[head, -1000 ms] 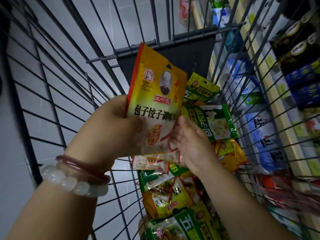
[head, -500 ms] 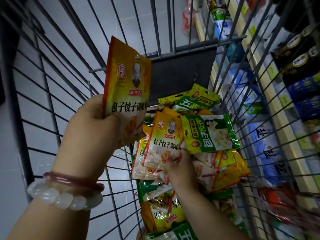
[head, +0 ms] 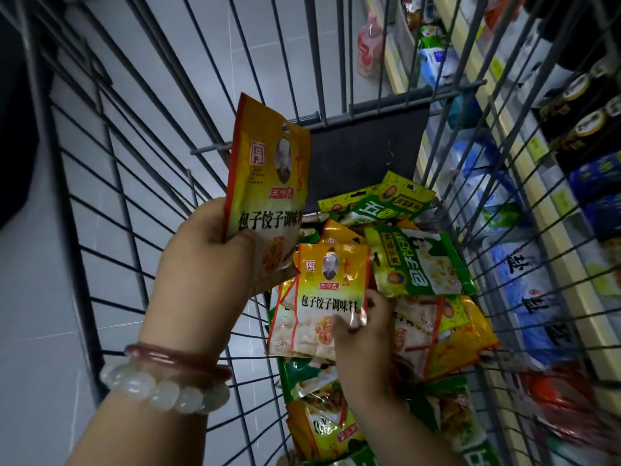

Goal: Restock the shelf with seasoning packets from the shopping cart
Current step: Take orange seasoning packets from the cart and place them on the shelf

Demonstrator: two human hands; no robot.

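Observation:
My left hand (head: pixel 208 267) grips a yellow and red seasoning packet (head: pixel 268 183) upright above the wire shopping cart (head: pixel 141 203). Lower and to the right, my right hand (head: pixel 364 327) pinches a second yellow packet (head: pixel 331 290) of the same kind, lifted a little off the pile. Under it lies a heap of yellow and green seasoning packets (head: pixel 416 260) filling the right side of the cart. The shelf (head: pixel 524 183) runs along the right, seen through the cart's wires.
Blue and white bags (head: pixel 527 297) and dark jars (head: pixel 584 95) fill the shelf on the right. A pink bottle (head: pixel 369 48) stands on the floor ahead. Grey floor tiles (head: pixel 67 297) lie to the left of the cart. Two bracelets (head: pixel 168 381) circle my left wrist.
My left hand carried its packet to the left and up. My right hand left that packet, dropped into the pile and took hold of a second yellow packet.

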